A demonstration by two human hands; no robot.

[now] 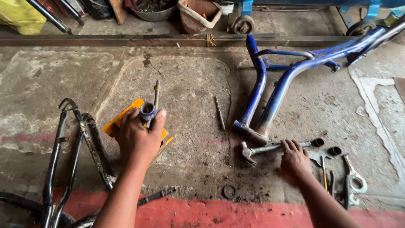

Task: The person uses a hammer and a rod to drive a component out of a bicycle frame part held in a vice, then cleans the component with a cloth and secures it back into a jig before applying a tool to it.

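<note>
Stained, cracked concrete floor, with a red-painted strip along the near edge and a long steel bar lying across the far side. Left hand is closed around a short blue tube fitting; thumb and fingers are wrapped together on its body, the open end facing up, and a thin threaded rod stands out beyond it. Held piece sits directly above a yellow block resting on the floor, just left of frame centre; whether the tube touches the block cannot be told. Right hand lies palm down at lower right, fingers slightly spread, fingertips pressed on the shaft of a grey metal hammer, whose head points left. Hammer lies flat on the concrete, just below the lower ends of a blue bicycle frame that stretches off to the upper right. Slim metal punch lies between the two hands, apart from both. Small dark ring sits near the red strip. Loose wrenches and small parts are scattered right of the right hand. Black bicycle frame tubes lie at far left, near the left forearm. Metal basin and tub stand along the back.
</note>
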